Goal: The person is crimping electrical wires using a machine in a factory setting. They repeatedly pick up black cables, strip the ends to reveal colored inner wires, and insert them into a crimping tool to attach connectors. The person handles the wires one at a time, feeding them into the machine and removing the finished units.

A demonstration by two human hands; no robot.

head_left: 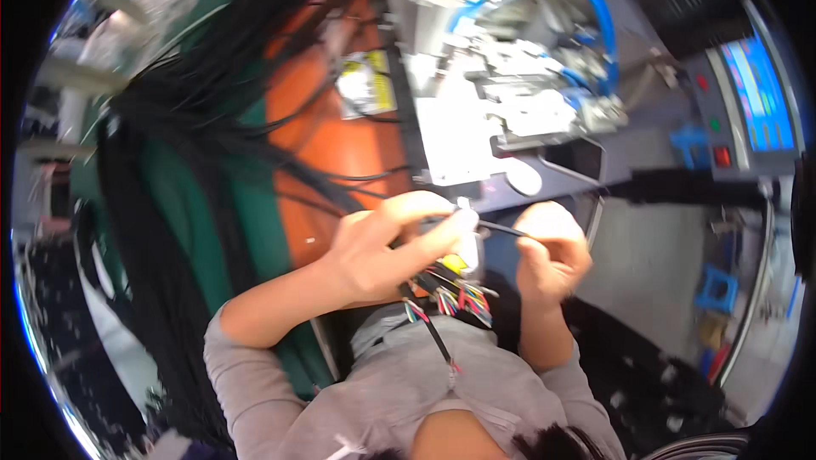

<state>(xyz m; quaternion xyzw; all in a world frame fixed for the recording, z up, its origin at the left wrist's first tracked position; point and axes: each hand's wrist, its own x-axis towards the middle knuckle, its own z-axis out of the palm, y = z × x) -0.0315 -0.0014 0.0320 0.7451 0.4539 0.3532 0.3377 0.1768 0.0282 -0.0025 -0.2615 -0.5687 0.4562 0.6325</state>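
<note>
A thin black cable stretches between my two hands above my lap. My right hand is closed, with the cable between thumb and curled fingers. At the cable's other end, my left hand pinches it with thumb and forefinger, next to a blurred white piece with a yellow patch below. Beneath the left hand hangs a bundle of black cables whose stripped ends show several coloured wires. One separate cable with bare coloured tips lies over my shirt. Blur hides what exactly sits at the left fingertips.
Many long black cables drape across the green and orange table on the left. Ahead stands a brightly lit metal machine with a blue hose. A white oval object lies before it. A control screen is at right.
</note>
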